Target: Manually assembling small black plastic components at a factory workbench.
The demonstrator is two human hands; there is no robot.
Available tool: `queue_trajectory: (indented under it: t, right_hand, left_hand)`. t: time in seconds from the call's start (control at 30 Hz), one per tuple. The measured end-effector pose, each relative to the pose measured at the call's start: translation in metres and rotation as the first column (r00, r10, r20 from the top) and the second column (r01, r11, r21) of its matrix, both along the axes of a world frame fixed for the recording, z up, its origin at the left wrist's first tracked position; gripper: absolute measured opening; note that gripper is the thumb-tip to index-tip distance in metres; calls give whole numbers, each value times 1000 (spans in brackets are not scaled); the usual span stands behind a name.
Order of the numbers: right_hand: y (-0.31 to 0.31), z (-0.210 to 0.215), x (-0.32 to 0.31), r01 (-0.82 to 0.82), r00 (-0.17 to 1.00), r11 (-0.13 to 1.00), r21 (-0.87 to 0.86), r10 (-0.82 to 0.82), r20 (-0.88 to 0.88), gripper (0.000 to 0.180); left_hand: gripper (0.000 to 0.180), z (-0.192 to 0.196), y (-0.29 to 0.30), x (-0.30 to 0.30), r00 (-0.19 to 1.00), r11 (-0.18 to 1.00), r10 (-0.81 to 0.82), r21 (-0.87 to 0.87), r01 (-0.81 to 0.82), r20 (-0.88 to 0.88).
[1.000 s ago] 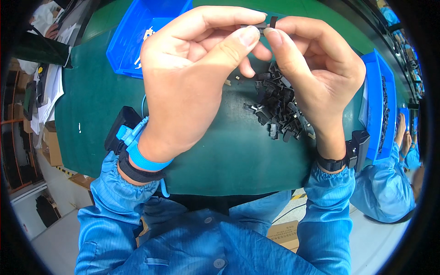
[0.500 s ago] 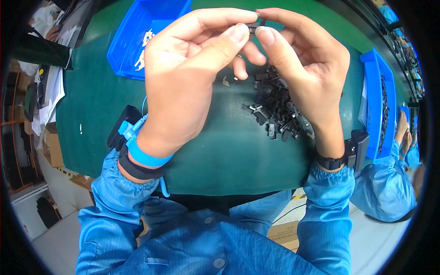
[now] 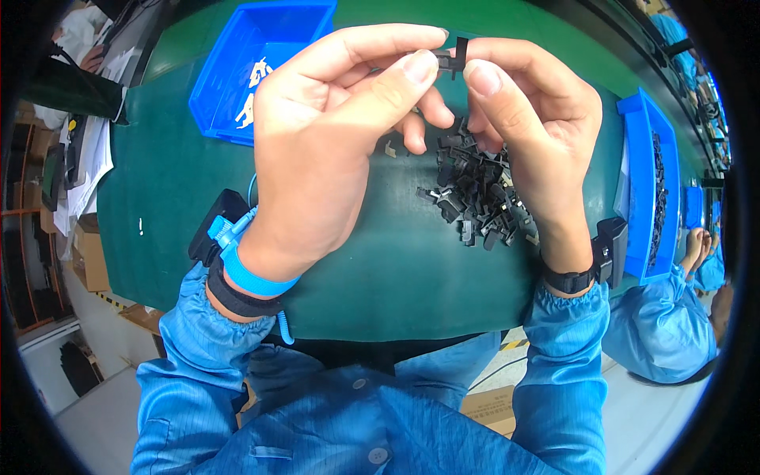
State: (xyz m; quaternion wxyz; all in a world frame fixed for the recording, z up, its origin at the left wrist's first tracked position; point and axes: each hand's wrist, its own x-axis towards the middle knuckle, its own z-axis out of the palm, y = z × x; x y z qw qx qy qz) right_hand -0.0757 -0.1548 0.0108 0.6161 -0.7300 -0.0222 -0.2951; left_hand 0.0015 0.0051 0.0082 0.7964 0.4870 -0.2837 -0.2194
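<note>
A small black plastic part (image 3: 452, 60) with an upright flange is held up over the far side of the table. My left hand (image 3: 317, 134) pinches its left end between thumb and index finger, the other fingers curled beneath. At the flange, the thumb and bent index finger of my right hand (image 3: 546, 119) close in on the right edge; how firmly they grip is hard to see. Below the right hand lies a heap of similar black plastic parts (image 3: 479, 190). One small beige piece (image 3: 390, 149) rests on the green mat (image 3: 380, 277) left of the heap.
A blue bin (image 3: 207, 103) with beige pieces stands at the far left. Along the right edge is another blue bin (image 3: 640, 190) holding black parts. A blue coiled cord (image 3: 284, 326) hangs from my left wristband. Another person's blue sleeve (image 3: 661, 324) shows at the right.
The right fingertips have drawn back to the right and slightly down, exposing more of the black part and its flange. The left hand has shifted a little downward and right.
</note>
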Motion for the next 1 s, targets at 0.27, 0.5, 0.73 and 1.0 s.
queue_trajectory:
  t: [0.27, 0.5, 0.73, 1.0]
  right_hand:
    - [-4, 0, -2, -28, 999, 1000, -10, 28, -41, 20]
    - [0, 2, -2, -16, 999, 1000, 15, 16, -31, 16]
    - [-3, 1, -3, -34, 999, 999, 6, 34, -27, 15]
    - [-3, 2, -3, -75, 997, 997, 31, 75, -19, 14]
  left_hand:
    - [28, 5, -1, -5, 997, 997, 68, 25, -69, 43]
    - [27, 6, 0, -6, 996, 997, 75, 15, -76, 55]
    - [27, 4, 0, -6, 996, 998, 67, 13, -68, 61]
    - [30, 4, 1, -5, 998, 1000, 25, 6, -26, 56]
